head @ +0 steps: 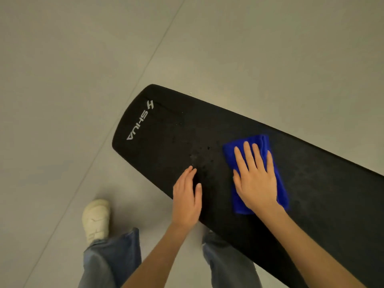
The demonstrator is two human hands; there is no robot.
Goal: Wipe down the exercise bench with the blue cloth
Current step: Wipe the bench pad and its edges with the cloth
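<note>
A long black padded exercise bench (pixel 166 132) runs from the middle left to the lower right, with a white logo near its rounded far end. A folded blue cloth (pixel 228 151) lies flat on the pad. My right hand (pixel 256 179) presses down on the cloth with fingers spread, covering its middle. My left hand (pixel 187 199) rests flat on the bench's near edge, just left of the cloth, holding nothing. Small wet spots dot the pad (pixel 200 152) between the hands and the logo.
Grey floor tiles (pixel 62 100) surround the bench. My legs in blue jeans (pixel 112 260) and a white shoe (pixel 96 218) stand at the bench's near side, lower left.
</note>
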